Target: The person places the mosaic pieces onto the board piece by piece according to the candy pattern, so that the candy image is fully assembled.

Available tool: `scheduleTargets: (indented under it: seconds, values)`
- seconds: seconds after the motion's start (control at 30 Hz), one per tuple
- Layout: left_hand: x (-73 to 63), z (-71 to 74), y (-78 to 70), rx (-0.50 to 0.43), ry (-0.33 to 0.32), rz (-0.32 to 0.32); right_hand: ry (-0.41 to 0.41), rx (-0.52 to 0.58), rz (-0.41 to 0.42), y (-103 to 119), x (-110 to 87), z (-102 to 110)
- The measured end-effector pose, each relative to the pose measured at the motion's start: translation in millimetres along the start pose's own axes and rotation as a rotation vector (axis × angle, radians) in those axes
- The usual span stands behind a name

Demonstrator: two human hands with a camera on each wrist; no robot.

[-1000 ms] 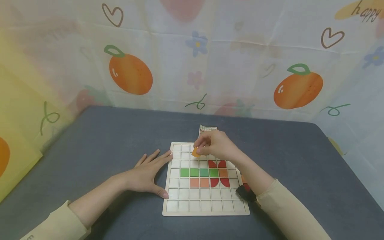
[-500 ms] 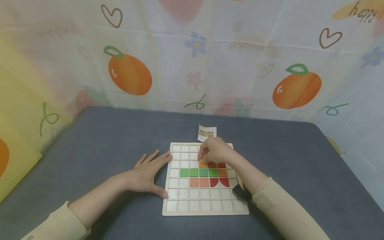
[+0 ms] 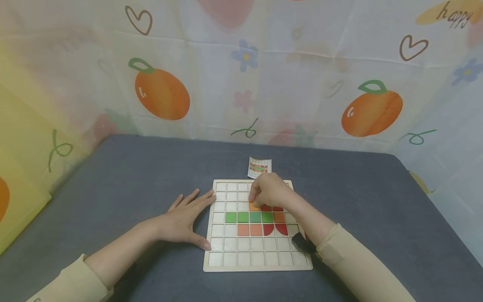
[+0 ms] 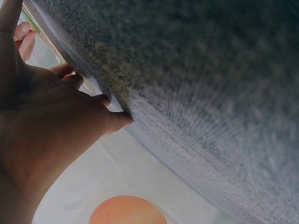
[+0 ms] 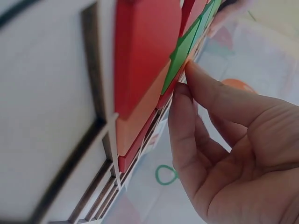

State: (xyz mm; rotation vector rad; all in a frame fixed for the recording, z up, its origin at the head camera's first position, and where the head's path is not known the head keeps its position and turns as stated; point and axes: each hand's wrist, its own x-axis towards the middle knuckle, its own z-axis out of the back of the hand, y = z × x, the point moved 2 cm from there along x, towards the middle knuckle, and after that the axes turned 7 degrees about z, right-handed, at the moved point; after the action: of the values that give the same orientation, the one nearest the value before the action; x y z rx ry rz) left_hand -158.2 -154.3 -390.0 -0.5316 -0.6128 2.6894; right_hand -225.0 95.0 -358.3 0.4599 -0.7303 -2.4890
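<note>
A square wooden grid board (image 3: 258, 269) lies on the table. My right hand (image 3: 272, 191) pinches an orange tile (image 3: 254, 206) between thumb and forefinger, at a cell just beyond the teal tile (image 3: 255, 217). Beside that cell are red curved tiles (image 3: 278, 208), partly covered by the hand. The middle row also has green tiles (image 3: 231, 217) and an orange-brown tile (image 3: 279, 217). Nearer me sit two salmon tiles (image 3: 243, 230) and two red curved tiles (image 3: 268, 229). My left hand (image 3: 185, 218) spreads its fingers, with fingertips and thumb at the board's left edge.
Just beyond the board is a small printed card (image 3: 259, 167) with a coloured grid pattern. A black object (image 3: 302, 243) at my right wrist overlaps the board's right edge. The dark grey table (image 3: 158, 167) ends at a fruit-print cloth (image 3: 211, 96) behind.
My right hand has brought the orange tile toward me and slightly right, from above the upper cells down to the cell beyond the teal tile. The left hand stays at the board's edge.
</note>
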Motion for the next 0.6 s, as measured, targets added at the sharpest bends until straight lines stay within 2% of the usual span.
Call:
scheduleTargets:
  seconds: [0.2,0.4,0.6]
  values:
    - [0.7,-0.6,1.4,0.008,-0.008,0.003,-0.003,0.005,0.039,0,0.1,0]
    - [0.9,-0.8,1.5,0.000,-0.003,0.000,0.017,0.056,0.059,0,-7.8,12]
    - [1.2,-0.7,1.5,0.003,-0.002,0.005,0.047,0.067,0.032,-16,-23.6,27]
